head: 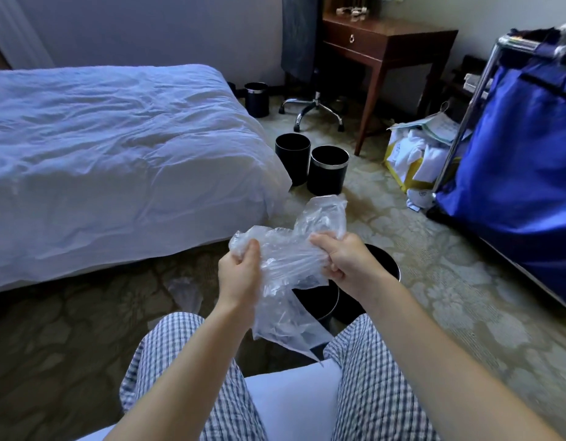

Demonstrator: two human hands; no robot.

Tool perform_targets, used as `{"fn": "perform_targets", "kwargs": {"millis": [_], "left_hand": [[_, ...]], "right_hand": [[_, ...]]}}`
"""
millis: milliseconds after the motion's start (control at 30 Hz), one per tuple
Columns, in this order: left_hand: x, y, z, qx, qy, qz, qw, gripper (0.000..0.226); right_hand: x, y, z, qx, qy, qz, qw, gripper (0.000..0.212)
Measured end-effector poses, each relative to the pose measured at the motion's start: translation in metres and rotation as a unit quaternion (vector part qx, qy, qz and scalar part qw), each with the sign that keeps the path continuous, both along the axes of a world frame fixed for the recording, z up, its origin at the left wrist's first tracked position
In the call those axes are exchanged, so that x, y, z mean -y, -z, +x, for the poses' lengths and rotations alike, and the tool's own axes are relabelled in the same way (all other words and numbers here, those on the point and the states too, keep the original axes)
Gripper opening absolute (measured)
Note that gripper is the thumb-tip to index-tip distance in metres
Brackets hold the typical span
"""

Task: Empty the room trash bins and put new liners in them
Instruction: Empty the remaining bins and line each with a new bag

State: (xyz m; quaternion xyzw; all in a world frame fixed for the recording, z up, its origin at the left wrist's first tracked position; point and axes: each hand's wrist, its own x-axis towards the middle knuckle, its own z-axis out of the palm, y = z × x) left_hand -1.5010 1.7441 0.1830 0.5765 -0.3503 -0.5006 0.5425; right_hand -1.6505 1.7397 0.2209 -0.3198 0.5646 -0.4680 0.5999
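Observation:
A crumpled clear plastic liner hangs between my two hands above my knees. My left hand grips its left part and my right hand grips its right part, fingers curled into the plastic. Directly below stand two black bins, one behind my right hand and another partly hidden by the liner. Two more black bins stand by the bed corner, and a further one stands farther back near the wall.
A bed with a white duvet fills the left. A blue cart bag on a metal frame stands right, with a yellow bag of white items beside it. A wooden desk and a chair base are behind. Another clear bag lies on the carpet.

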Motion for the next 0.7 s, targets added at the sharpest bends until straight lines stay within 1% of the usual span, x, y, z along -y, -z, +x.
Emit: {"fn": "perform_targets", "kwargs": {"millis": [100,167,233,267,333,400,433,500,533,567,600,633,700], "left_hand": [[0.000,0.003,0.012,-0.005,-0.017,0.027,0.999,0.023],[-0.002,0.003,0.018,0.000,-0.029,0.045,0.999,0.027],[-0.004,0.003,0.021,-0.025,-0.049,0.066,0.996,0.024],[-0.005,0.004,0.022,-0.048,-0.060,0.079,0.994,0.022],[-0.006,0.009,0.023,-0.101,-0.084,0.108,0.985,0.023],[-0.007,0.013,0.024,-0.154,-0.092,0.133,0.975,0.022],[-0.007,0.015,0.024,-0.169,-0.095,0.140,0.971,0.019],[-0.008,0.013,0.023,-0.189,-0.106,0.146,0.965,0.012],[-0.008,0.010,0.023,-0.214,-0.107,0.147,0.960,0.011],[-0.009,0.006,0.022,-0.249,-0.100,0.145,0.952,0.014],[-0.010,0.003,0.021,-0.286,-0.077,0.141,0.945,0.020],[-0.010,-0.001,0.020,-0.320,-0.044,0.136,0.937,0.027],[-0.010,-0.005,0.019,-0.347,0.007,0.138,0.928,0.039]], "right_hand": [[0.004,0.003,0.000,0.087,0.062,0.004,0.994,0.022],[0.002,0.004,0.003,0.131,0.082,-0.004,0.988,0.016],[-0.001,0.007,0.004,0.183,0.079,-0.020,0.980,0.007],[-0.004,0.010,0.003,0.193,0.061,-0.027,0.979,0.013],[-0.012,0.013,0.004,0.160,-0.004,-0.046,0.986,0.022],[-0.022,0.018,0.008,0.081,-0.097,-0.074,0.989,0.029],[-0.026,0.021,0.010,0.031,-0.156,-0.088,0.983,0.038],[-0.035,0.026,0.016,-0.063,-0.268,-0.108,0.955,0.058],[-0.036,0.029,0.020,-0.099,-0.299,-0.109,0.943,0.066],[-0.037,0.032,0.025,-0.133,-0.302,-0.113,0.937,0.070],[-0.035,0.035,0.029,-0.170,-0.281,-0.127,0.936,0.068],[-0.032,0.038,0.032,-0.186,-0.240,-0.142,0.942,0.059],[-0.025,0.039,0.036,-0.158,-0.138,-0.146,0.967,0.027]]}}
